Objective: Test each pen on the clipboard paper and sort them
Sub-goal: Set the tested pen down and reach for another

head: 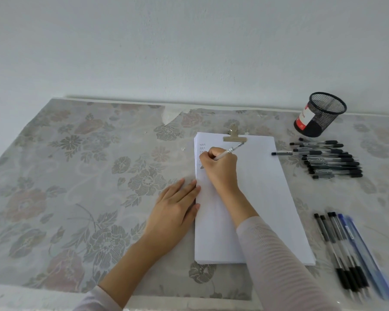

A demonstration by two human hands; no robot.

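Floral tablecloth (88,176): R hand (219,169) grips pen (229,151) over paper (261,187) top-left; L hand (175,209) flat, touching paper edge.

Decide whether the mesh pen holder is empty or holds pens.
Empty: nothing sticks out of the mesh pen holder; the pens lie on the table.

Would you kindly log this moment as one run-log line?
right hand: grips pen, writing on paper | left hand: flat, fingertips at paper's left edge
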